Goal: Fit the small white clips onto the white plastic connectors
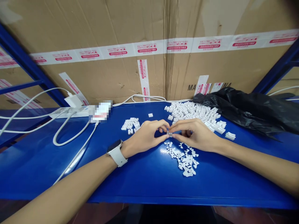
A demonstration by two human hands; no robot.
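My left hand (146, 137) and my right hand (195, 134) meet at the middle of the blue shelf (130, 180). Both pinch one small white plastic part (169, 133) between thumb and fingertips. A white smartwatch (116, 152) is on my left wrist. Just below the hands lies a loose scatter of small white pieces (184, 158). A big heap of white parts (196, 113) sits behind my right hand. A smaller group of white parts (131, 124) lies behind my left hand.
A white power strip with a charger (73, 107) and white cables (70, 137) lie at the left. A crumpled black plastic bag (252, 112) sits at the right. Large taped cardboard boxes (149, 46) wall off the back. Blue rack posts (28, 62) stand on both sides.
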